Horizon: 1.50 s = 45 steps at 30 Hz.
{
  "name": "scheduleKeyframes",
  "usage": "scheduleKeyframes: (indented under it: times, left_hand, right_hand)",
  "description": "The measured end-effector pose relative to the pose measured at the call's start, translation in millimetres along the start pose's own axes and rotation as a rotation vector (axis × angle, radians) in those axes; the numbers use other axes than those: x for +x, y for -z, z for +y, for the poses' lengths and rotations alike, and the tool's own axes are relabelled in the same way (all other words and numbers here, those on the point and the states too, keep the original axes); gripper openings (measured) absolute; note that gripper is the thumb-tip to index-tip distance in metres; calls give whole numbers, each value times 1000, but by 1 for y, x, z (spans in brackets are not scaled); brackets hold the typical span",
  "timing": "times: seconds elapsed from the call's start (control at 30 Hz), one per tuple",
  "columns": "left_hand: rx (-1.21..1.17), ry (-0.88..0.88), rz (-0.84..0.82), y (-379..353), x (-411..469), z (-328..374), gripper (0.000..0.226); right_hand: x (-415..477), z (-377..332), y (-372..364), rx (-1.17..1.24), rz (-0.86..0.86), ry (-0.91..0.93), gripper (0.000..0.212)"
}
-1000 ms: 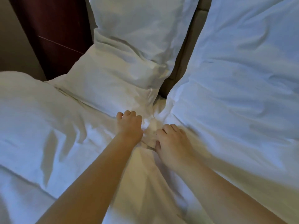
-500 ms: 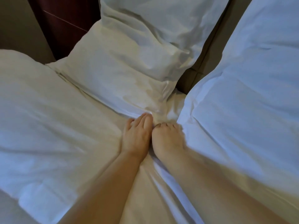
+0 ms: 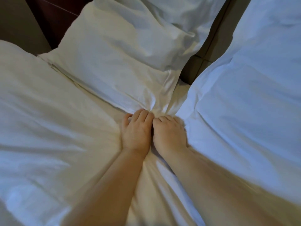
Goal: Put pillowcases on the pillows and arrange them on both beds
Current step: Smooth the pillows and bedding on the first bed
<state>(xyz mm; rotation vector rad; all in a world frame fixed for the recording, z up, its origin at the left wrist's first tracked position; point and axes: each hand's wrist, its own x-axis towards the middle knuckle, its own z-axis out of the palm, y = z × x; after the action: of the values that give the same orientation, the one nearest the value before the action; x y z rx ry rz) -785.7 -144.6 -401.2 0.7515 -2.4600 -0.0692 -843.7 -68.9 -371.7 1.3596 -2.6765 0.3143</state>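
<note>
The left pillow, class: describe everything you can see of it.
The left pillow is white, in a smooth, creased cotton-looking case. It lies tilted toward the dark headboard, with another pillow leaning on its far end. Its near corner is bunched into folds where the left hand and right hand, fingers curled, press against it.

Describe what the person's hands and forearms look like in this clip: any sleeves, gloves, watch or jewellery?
Both forearms are bare right down to the bottom edge of the picture; no sleeve or cuff shows. The left hand and right hand wear no gloves. No watch, bracelet or ring is visible on the wrists or the finger parts in view. The fingertips are curled away, so the nails cannot be judged.
</note>
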Motion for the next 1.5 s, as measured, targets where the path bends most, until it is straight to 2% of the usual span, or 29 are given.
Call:
scheduleKeyframes:
  times: [0.13,0.23,0.4,0.53,0.63,0.73,0.83,0.9,0.97,1.03,1.17,1.23,1.3,1.4,1.43,1.5]
  left_hand:
    - [83,81,-18,8,-9,-1,4]
    - [168,172,-175,21,-20,-2,6]
    - [196,239,-297,46,-37,-2,14]
    - [154,216,-254,61,-44,0,8]
    - [105,116,-195,64,-45,2,21]
    - [-8,45,-144,70,-46,10,30]
    - [-88,-35,-115,78,-44,26,20]
    - [-104,-1,-174,86,-39,41,20]
    - [-125,152,-337,89,-28,52,28]
    - [-67,212,-450,84,-20,54,23]
    - [9,194,-465,79,-26,51,19]
    - [49,189,-512,81,-32,52,20]
    - [104,170,-540,84,-36,54,21]
    - [144,167,-515,92,-38,61,24]
    - [136,181,-484,96,-39,66,26]
    - [96,186,-370,105,-45,77,33]
  right_hand:
    - [-4,-17,13,34,-60,58,22]
    - [-11,-30,23,65,-94,72,26]
    - [-27,-45,30,99,-181,62,27]
    - [-37,-47,32,120,-234,64,26]
    - [-52,-43,34,179,-135,54,15]
    - [-72,-32,45,194,7,55,24]
    - [-92,-22,65,160,59,55,21]
    - [-100,-15,74,76,87,-24,18]
    - [-107,-9,78,2,80,-119,18]
    - [-114,-3,78,-73,51,-151,17]
    - [-116,0,75,-163,-54,-126,28]
    - [-115,-2,76,-143,-68,-114,12]
    - [-116,-4,79,-79,-138,-101,14]
    - [-123,-5,87,-47,-184,-46,31]
    - [-127,-6,91,-31,-202,-37,30]
    - [-135,-4,98,20,-123,-17,20]
